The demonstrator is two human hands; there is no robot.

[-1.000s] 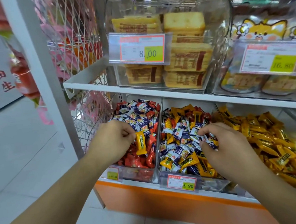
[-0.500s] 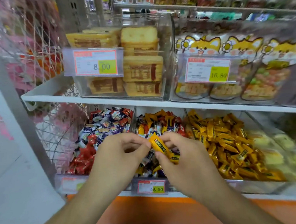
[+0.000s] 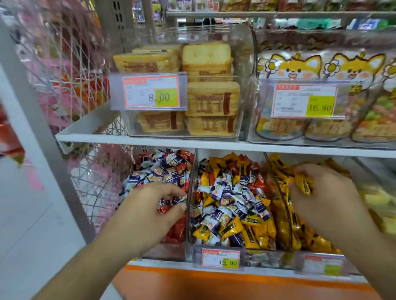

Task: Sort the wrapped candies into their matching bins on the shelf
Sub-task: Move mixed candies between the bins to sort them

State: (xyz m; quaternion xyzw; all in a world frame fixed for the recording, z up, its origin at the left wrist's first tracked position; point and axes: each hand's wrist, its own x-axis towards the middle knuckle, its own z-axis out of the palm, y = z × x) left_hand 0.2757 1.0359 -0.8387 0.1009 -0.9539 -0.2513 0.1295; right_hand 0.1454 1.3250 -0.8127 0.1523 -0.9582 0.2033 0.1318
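Three clear bins stand side by side on the lower shelf. The left bin (image 3: 168, 251) holds red and blue-white wrapped candies. The middle bin (image 3: 193, 247) holds a mix of yellow, blue-white and red candies. The right bin (image 3: 287, 216) holds yellow candies. My right hand (image 3: 320, 200) is over the right bin and grips a yellow candy (image 3: 304, 185) in its curled fingers. My left hand (image 3: 150, 213) hovers over the left bin with its fingers curled; a blue-white candy (image 3: 179, 199) shows at its fingertips.
The shelf above carries a clear box of wrapped cakes (image 3: 212, 98) and a box of cartoon-fox snack bags (image 3: 328, 100). Price tags (image 3: 220, 257) hang on the bin fronts. A wire rack (image 3: 77, 87) stands at the left. A further bin of pale sweets (image 3: 390, 207) sits at the far right.
Both hands were together in front of the middle bin on a yellow candy. Now my right hand has carried it over the right bin and my left has gone to the left bin.
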